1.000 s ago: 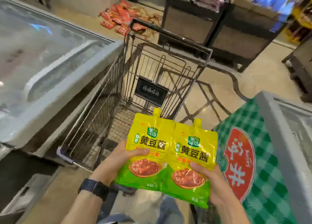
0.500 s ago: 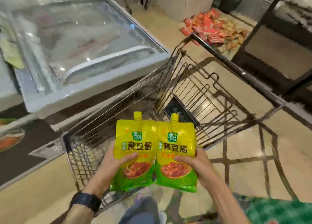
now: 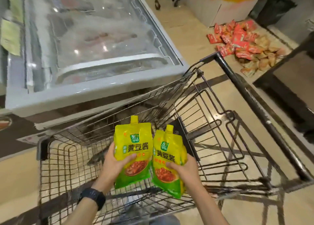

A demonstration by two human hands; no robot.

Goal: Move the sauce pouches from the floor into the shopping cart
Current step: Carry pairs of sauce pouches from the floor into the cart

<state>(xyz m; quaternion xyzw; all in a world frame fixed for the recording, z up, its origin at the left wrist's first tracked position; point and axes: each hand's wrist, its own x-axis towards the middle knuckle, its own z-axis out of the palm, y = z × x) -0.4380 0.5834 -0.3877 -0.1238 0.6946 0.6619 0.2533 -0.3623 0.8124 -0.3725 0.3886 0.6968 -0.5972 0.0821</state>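
Observation:
Two yellow-green spouted sauce pouches hang upright over the wire shopping cart (image 3: pixel 212 126). My left hand (image 3: pixel 113 165) grips the left pouch (image 3: pixel 132 145) at its lower half, thumb across the front. My right hand (image 3: pixel 184 170) grips the right pouch (image 3: pixel 167 156) the same way; it appears to be more than one pouch stacked. Both pouches are inside the cart's rim, above the basket floor. A pile of red and tan pouches (image 3: pixel 244 43) lies on the floor at the upper right, beyond the cart's handle (image 3: pixel 251 95).
A glass-topped chest freezer (image 3: pixel 88 58) stands close along the cart's left side. A white box (image 3: pixel 219 9) sits behind the floor pile. A dark shelf unit (image 3: pixel 288 82) borders the right. Tan tiled floor surrounds the cart.
The view has swung down and over the cart. Both hands have carried the pouches lower into the basket, and the two pouches have drifted slightly apart.

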